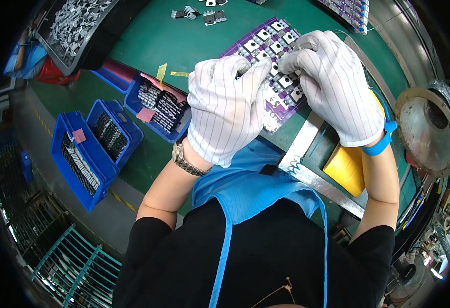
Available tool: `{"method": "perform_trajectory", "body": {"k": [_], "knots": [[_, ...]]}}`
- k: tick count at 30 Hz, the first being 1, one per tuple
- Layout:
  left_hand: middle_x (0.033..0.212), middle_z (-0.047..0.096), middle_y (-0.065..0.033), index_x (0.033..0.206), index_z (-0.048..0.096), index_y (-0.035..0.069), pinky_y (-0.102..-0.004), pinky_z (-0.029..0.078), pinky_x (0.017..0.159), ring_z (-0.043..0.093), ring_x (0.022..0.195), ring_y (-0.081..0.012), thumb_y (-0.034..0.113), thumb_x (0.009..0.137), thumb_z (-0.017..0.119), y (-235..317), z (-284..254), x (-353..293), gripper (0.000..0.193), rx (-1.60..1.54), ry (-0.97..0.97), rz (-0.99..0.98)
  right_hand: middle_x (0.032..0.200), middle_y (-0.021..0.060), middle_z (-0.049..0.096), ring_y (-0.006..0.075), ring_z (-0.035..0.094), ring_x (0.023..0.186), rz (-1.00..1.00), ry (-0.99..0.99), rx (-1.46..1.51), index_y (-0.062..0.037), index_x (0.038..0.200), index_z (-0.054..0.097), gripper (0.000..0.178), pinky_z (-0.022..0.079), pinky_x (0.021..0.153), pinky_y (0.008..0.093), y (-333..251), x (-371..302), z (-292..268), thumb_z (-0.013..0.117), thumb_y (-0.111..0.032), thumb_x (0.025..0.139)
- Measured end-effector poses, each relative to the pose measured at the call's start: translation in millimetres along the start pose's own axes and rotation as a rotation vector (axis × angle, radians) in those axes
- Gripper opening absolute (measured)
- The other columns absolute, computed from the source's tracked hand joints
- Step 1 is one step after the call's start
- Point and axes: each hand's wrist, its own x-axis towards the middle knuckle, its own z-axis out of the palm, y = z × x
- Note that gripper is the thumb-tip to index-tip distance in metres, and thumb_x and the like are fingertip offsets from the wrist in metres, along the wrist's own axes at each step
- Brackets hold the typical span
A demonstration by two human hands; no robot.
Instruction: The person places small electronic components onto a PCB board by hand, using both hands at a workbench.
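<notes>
A purple circuit board panel (233, 49) lies on the green bench, set with several rows of black parts with pale square faces (276, 47). My left hand (226, 102), in a white striped glove, is over the panel's left side. Its fingers are curled, with thumb and forefinger close together among the parts. My right hand (333, 84), gloved the same way, bends over the panel's right side with its fingertips pinched near the middle rows. Whatever lies between either hand's fingertips is too small or hidden to make out. A blue strap (380, 139) circles my right wrist.
Loose black parts with metal legs (214, 18) lie farther back. A black tray (76, 59) of grey metal pieces stands far left. Blue bins (127, 98) of small parts sit at the left. Near my right forearm are a yellow roll (345, 169) and a round metal lamp shade (426, 128).
</notes>
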Motion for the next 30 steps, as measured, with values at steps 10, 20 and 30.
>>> {"method": "perform_trajectory", "body": {"k": [10, 20, 30], "knots": [[0.107, 0.069, -0.0082, 0.123, 0.074, 0.009, -0.0435, 0.045, 0.095, 0.063, 0.103, -0.0279, 0.01, 0.085, 0.073, -3.4, -5.5, 1.0, 0.037, -0.108, 0.132, -0.056, 0.109, 0.0073, 0.066, 0.0281, 0.062, 0.105, -0.016, 0.058, -0.022, -0.0189, 0.116, 0.077, 0.038, 0.052, 0.087, 0.0416, -1.9, 3.6, 5.0, 0.069, -0.006, 0.082], [0.123, 0.072, -0.0106, 0.136, 0.069, 0.005, -0.0427, 0.046, 0.101, 0.065, 0.115, -0.0313, 0.005, 0.089, 0.075, -43.9, -19.8, 11.9, 0.046, 0.09, 0.233, -0.148, 0.108, 0.0113, 0.071, 0.0342, 0.066, 0.104, 0.082, 0.112, 0.187, -0.0131, 0.113, 0.077, 0.039, 0.055, 0.091, 0.045, -1.7, 5.3, -5.9, 0.066, 0.002, 0.079], [0.125, 0.072, -0.0108, 0.125, 0.075, 0.012, -0.0454, 0.056, 0.096, 0.067, 0.112, -0.0366, 0.021, 0.097, 0.071, -114.5, -22.6, 67.9, 0.029, 0.32, -0.231, -0.205, 0.104, 0.0106, 0.074, 0.0309, 0.069, 0.102, 0.176, 0.348, 0.18, -0.0087, 0.115, 0.076, 0.038, 0.056, 0.087, 0.0394, 14.4, -5.1, -26.8, 0.067, 0.011, 0.085]]}}
